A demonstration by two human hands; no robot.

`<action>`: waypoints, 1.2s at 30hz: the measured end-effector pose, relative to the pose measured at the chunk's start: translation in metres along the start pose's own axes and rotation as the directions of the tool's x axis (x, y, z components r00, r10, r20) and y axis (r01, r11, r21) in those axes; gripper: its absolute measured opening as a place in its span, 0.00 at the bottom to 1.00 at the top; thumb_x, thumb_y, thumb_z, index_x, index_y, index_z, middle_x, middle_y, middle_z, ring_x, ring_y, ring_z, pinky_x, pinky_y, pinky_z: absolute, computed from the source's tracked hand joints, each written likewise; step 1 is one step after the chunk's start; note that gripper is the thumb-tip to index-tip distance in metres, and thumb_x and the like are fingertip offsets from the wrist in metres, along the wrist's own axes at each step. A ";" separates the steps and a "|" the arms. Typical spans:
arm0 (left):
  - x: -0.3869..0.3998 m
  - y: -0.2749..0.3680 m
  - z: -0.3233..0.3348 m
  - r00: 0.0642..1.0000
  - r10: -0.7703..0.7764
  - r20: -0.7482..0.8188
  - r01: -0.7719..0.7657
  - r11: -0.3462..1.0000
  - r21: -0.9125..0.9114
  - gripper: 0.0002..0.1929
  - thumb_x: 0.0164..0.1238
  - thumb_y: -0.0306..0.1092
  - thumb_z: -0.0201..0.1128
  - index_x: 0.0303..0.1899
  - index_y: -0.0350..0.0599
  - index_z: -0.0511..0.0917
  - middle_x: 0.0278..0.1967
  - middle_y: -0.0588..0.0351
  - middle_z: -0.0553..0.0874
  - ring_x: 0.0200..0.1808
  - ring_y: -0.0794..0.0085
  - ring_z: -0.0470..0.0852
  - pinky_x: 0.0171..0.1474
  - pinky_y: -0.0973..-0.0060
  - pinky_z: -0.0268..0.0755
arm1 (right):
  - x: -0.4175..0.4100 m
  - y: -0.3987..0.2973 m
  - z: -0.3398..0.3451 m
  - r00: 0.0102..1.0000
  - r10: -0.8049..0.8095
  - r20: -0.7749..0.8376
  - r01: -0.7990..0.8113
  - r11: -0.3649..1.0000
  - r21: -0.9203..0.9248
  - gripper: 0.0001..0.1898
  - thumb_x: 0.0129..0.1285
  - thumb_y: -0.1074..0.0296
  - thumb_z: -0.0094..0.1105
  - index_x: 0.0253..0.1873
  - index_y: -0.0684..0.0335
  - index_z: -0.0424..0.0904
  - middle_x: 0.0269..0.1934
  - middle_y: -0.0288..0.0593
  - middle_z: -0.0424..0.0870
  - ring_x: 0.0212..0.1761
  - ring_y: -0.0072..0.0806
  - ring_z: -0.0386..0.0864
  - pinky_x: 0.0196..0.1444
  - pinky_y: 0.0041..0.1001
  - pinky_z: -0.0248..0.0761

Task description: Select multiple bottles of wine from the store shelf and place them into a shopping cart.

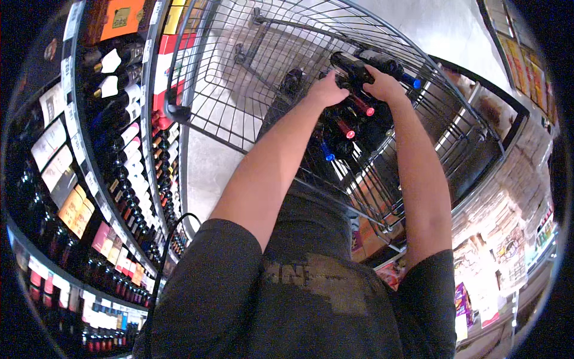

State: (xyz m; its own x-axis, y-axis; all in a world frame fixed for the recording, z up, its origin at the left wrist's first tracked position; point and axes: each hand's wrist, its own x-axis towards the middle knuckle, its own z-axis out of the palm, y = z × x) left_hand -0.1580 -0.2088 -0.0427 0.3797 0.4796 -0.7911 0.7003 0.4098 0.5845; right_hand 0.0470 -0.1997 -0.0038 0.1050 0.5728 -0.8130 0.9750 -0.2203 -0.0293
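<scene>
Both my hands reach down to dark glass wine bottles lying in the wire shopping cart (224,130). My left hand (329,91) and my right hand (386,86) close from either side on one dark wine bottle (349,64); some fingertips are hidden. Below them, toward me, show the red neck capsules of bottles (347,130) and one blue-capped bottle (328,152). Beyond my right hand lies another bottle with a pale label (379,59), its blue-capped neck pointing right. The bottles lie close together, so their bodies partly overlap in view.
Shelves of wine bottles (130,157) with price tags run along the left. A black-rimmed display unit (515,121) stands at the right, close to the cart's side. Packaged goods (475,287) sit at lower right. Grey floor (206,175) shows between shelf and cart.
</scene>
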 end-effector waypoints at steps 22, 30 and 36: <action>-0.370 -0.184 0.001 0.905 0.063 -0.420 -0.361 0.635 -0.683 0.21 0.77 0.36 0.62 0.66 0.44 0.75 0.50 0.57 0.88 0.50 0.75 0.85 0.54 0.76 0.78 | -0.253 -0.050 0.135 0.361 -0.414 -0.835 0.826 0.557 0.081 0.01 0.69 0.76 0.60 0.41 0.65 0.80 0.38 0.50 0.83 0.38 0.44 0.78 0.44 0.36 0.71; -0.436 -0.452 0.098 0.728 -0.371 -0.577 -0.149 0.735 -0.661 0.17 0.68 0.45 0.60 0.48 0.43 0.86 0.31 0.56 0.89 0.32 0.67 0.86 0.35 0.68 0.78 | -0.305 -0.072 0.179 0.574 -0.555 -0.602 0.711 0.703 0.031 0.13 0.66 0.63 0.64 0.50 0.65 0.81 0.40 0.52 0.83 0.43 0.48 0.82 0.48 0.39 0.75; -0.481 -0.555 0.179 0.895 -0.342 -0.286 0.323 0.940 -0.112 0.15 0.66 0.44 0.58 0.44 0.45 0.83 0.36 0.48 0.87 0.31 0.62 0.85 0.38 0.56 0.79 | -0.294 -0.087 0.174 0.543 -0.653 -0.528 0.620 0.736 -0.273 0.09 0.60 0.65 0.66 0.41 0.64 0.82 0.37 0.54 0.82 0.39 0.53 0.82 0.41 0.48 0.75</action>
State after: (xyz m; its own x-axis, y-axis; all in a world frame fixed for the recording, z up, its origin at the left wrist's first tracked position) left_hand -0.6209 -0.8057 -0.0188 -0.0722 0.5113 -0.8563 0.7129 0.6269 0.3143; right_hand -0.1028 -0.4863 0.1371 -0.4761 0.8718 -0.1154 0.8361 0.4081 -0.3665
